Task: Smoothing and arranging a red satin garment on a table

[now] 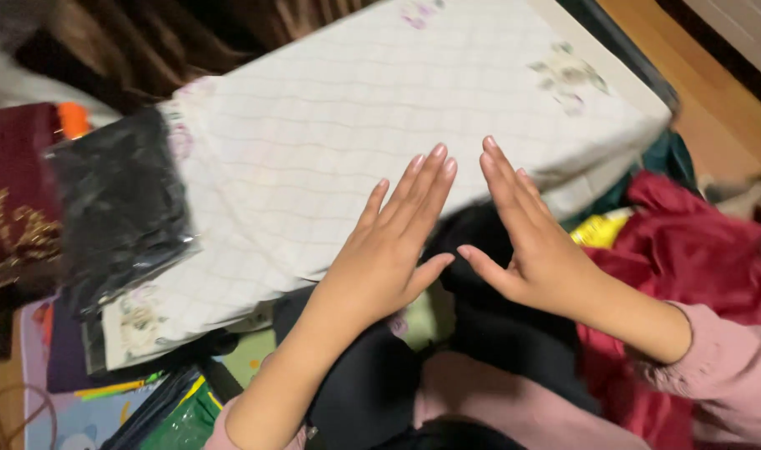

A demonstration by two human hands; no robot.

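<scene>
Over the white quilted cloth (330, 167), left hand (393, 250) and right hand (530, 242) lie flat, fingers straight and together, thumbs splayed; press evenly toward twelve o'clock, clear of the black packet (118, 208) at nine.

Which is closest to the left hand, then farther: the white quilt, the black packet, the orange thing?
From the left hand:
1. White quilt, right under its fingers.
2. Black packet, off to the left.
3. Orange thing, far left, behind the packet.
</scene>
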